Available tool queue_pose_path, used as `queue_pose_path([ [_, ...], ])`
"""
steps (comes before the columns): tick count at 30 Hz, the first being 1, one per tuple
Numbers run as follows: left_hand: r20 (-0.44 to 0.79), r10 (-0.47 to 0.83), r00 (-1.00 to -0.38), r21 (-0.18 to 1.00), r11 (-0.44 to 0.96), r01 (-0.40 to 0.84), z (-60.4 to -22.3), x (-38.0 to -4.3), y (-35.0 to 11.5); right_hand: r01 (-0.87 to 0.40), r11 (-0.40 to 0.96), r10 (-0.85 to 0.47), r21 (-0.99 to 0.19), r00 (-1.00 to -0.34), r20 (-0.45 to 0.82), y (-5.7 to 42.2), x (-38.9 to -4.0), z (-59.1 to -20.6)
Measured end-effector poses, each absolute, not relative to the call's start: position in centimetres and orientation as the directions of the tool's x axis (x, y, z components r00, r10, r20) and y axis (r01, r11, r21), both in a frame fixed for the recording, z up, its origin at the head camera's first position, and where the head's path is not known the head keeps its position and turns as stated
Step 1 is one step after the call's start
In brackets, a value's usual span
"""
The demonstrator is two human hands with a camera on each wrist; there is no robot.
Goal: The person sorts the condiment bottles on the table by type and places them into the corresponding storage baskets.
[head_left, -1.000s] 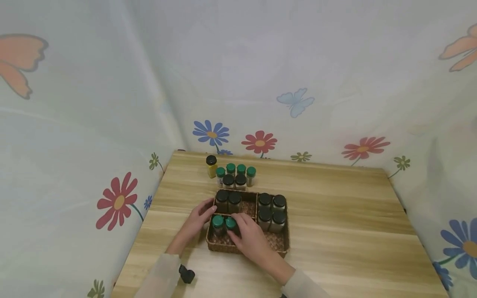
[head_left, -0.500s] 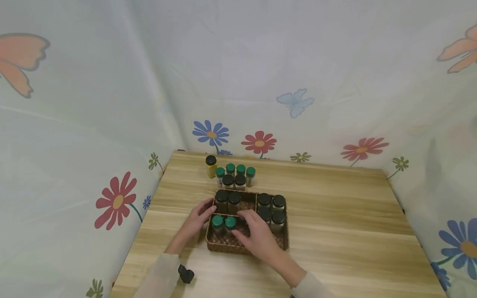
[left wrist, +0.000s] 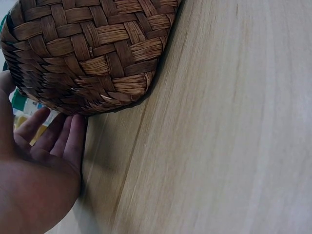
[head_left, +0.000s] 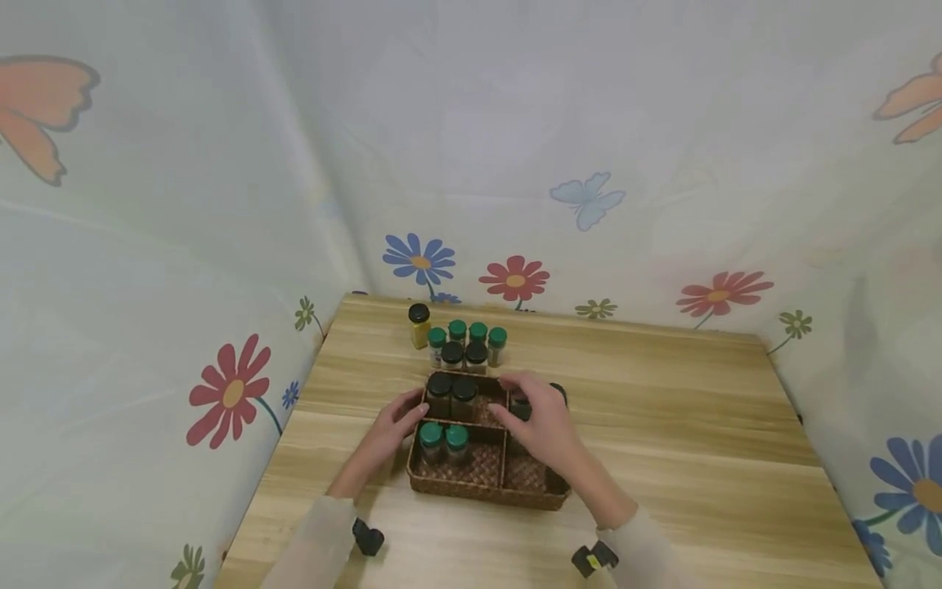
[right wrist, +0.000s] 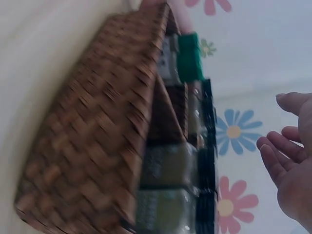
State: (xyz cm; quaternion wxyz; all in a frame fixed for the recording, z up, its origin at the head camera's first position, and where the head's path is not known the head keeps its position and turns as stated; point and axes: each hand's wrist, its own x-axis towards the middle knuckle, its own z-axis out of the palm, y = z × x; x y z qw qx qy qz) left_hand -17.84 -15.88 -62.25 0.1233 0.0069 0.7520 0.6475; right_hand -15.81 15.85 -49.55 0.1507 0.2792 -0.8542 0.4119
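Observation:
A brown woven basket [head_left: 486, 492] with dividers stands on the table. My left hand [head_left: 388, 431] rests against its left side, thumb at the rim; in the left wrist view the fingers [left wrist: 74, 139] touch the outer wall. My right hand [head_left: 543, 421] is raised above the right part of the basket, fingers parted and holding nothing. Two green-lidded spice jars [head_left: 456, 442] stand upright in the front left compartment. Behind them are two black-lidded jars [head_left: 464, 393]. My right hand mostly hides the black-lidded jars [right wrist: 168, 165] in the right compartment.
Behind the basket stand several green-lidded jars [head_left: 496, 343], two black-lidded jars [head_left: 475, 356] and a yellow-filled jar [head_left: 419, 327]. Bare wooden tabletop [head_left: 677, 425] extends to the right. Flower-printed cloth [head_left: 471, 164] rises at the back and sides.
My right hand has come away from the second green-lidded jar and moved up and to the right, over the right compartment. My left hand stays at the basket's side.

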Motion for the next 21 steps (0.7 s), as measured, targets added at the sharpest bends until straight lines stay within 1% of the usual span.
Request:
queue_pose_path([
  [5,-0.186,0.176,-0.967,0.975,0.155,-0.16,-61.9,-17.9,-15.7,-0.564,0.482,-0.309,-0.671,-0.826,0.472,16.8,-17.9,-49.0],
  [13,-0.189,0.169,-0.967,0.975,0.148,-0.164,-61.9,-18.0,-15.8,-0.485,0.463,-0.267,-0.742,-0.874,0.405,17.8,-20.8,-48.9],
  [21,-0.193,0.171,-0.966,0.974,0.153,-0.168,-61.7,-17.7,-15.9,-0.427,0.482,-0.249,-0.765,-0.904,0.347,17.8,-23.3,-49.5],
])
